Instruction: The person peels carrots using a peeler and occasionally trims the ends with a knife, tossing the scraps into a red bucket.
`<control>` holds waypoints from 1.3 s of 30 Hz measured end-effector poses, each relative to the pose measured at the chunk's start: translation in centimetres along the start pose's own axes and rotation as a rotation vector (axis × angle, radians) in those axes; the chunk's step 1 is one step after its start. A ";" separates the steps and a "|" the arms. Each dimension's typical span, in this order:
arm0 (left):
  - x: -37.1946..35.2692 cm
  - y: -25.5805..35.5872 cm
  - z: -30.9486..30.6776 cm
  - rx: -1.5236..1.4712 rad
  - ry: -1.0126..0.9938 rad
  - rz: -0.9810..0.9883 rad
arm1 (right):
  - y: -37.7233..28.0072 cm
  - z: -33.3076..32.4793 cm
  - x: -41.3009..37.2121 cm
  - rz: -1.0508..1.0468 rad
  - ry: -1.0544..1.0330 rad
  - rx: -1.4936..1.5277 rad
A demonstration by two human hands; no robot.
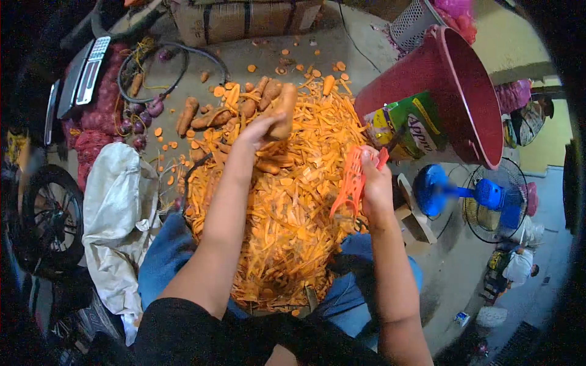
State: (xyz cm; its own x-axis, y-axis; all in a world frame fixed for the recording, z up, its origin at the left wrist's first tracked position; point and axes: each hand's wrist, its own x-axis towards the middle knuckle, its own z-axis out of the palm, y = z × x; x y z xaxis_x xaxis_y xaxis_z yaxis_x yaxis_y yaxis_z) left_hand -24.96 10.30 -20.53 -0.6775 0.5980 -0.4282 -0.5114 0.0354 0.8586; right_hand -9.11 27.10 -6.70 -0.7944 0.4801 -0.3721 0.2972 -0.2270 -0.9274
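Note:
My left hand is closed around a thick carrot, raised above the pile. In my right hand is an orange-red plastic peeler with slots in it, held apart from the carrot and to its right. Below both hands spreads a large heap of orange carrot peelings, reaching back between my knees. Several whole unpeeled carrots lie along the heap's left and far side.
A dark red bucket leans at the right, with a green package label on its side. Carrot slices dot the floor. On the left are a white sack, red onions and a scale. A blue fan stands right.

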 end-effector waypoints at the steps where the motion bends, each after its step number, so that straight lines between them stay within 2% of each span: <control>1: -2.4 2.5 1.9 -0.333 -0.076 0.029 | -0.8 0.5 -0.4 -0.019 0.002 0.086; 2: -3.8 4.2 3.4 -0.664 -0.154 0.058 | -1.2 0.6 -0.8 -0.031 -0.003 0.101; 3: -3.7 4.3 4.1 -0.773 -0.366 0.122 | -1.6 0.7 -1.3 -0.022 0.042 0.150; 4: -4.8 4.9 5.1 -0.755 -0.365 0.130 | -2.0 0.8 -1.8 -0.011 0.087 0.199; 6: -7.9 5.5 7.3 -0.824 -0.474 -0.012 | -1.8 0.4 -1.7 -0.042 0.097 0.239; 7: -9.3 5.6 8.4 -0.732 -0.317 -0.069 | -1.1 -0.1 -1.3 -0.056 0.115 0.231; 8: -10.7 5.9 9.2 -0.719 -0.312 -0.056 | -0.6 -0.6 -1.0 -0.068 0.132 0.220; 10: -13.6 6.8 10.9 -0.625 -0.377 -0.154 | -0.4 -0.7 -0.5 -0.110 0.115 0.259; 11: -14.5 7.2 11.5 -0.669 -0.328 -0.210 | -0.5 -0.5 -0.2 -0.106 0.161 0.286; 13: -16.4 8.0 12.8 -0.637 -0.235 -0.185 | -2.6 1.0 -2.1 -0.141 0.230 0.375; 16: -19.6 8.1 13.5 -0.605 -0.103 -0.198 | -4.6 2.9 -5.5 -0.117 0.123 0.462; 17: -20.4 7.3 13.1 -0.589 -0.069 -0.160 | -3.4 3.2 -5.3 -0.171 0.016 0.451; 18: -21.4 6.9 12.9 -0.575 -0.034 -0.121 | -2.9 3.7 -5.9 -0.167 0.001 0.451; 20: -23.0 6.1 12.5 -0.614 0.033 -0.134 | -1.7 5.1 -7.6 -0.289 -0.042 0.204; 22: -24.7 5.8 12.1 -0.651 0.098 -0.107 | -1.9 6.2 -9.8 -0.325 -0.045 0.101; 23: -25.6 6.0 12.5 -0.653 0.202 -0.136 | -2.2 6.7 -10.7 -0.363 -0.036 -0.006; 26: -24.7 4.9 12.8 -0.638 0.255 -0.150 | -2.2 8.0 -13.2 -0.485 0.014 -0.004; 27: -24.3 4.3 13.0 -0.531 0.288 -0.181 | -1.5 7.8 -12.6 -0.531 0.018 -0.087; 28: -24.4 4.1 13.1 -0.540 0.283 -0.190 | -0.7 7.5 -11.8 -0.525 0.021 -0.098; 30: -24.9 4.3 13.1 -0.263 0.112 -0.185 | 0.0 6.7 -9.8 -0.518 0.104 -0.278; 31: -25.7 4.7 13.6 -0.249 0.076 -0.201 | -0.9 6.6 -8.6 -0.640 0.263 -0.248; 33: -26.7 4.6 14.5 -0.195 0.007 -0.201 | 0.0 3.0 -1.8 -0.643 0.500 -0.302; 35: -26.9 4.1 14.3 -0.103 -0.083 -0.168 | -0.5 0.0 1.3 -0.433 0.661 -0.168; 36: -26.7 4.3 13.9 -0.104 -0.084 -0.171 | -1.7 0.7 -0.4 -0.431 0.662 -0.170; 38: -26.1 5.4 12.9 -0.263 -0.032 -0.224 | -5.5 3.1 -5.0 -0.315 0.425 0.146; 39: -26.0 5.9 12.8 -0.264 0.065 -0.182 | -2.2 2.7 -2.1 -0.455 0.324 0.075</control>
State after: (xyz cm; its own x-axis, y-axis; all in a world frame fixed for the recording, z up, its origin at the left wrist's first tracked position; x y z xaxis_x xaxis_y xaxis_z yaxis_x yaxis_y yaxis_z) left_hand -3.61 5.20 -0.72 -0.5905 0.5483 -0.5922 -0.7408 -0.0772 0.6673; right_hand -9.53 24.33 -3.84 -0.6267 0.7769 0.0614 -0.0853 0.0099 -0.9963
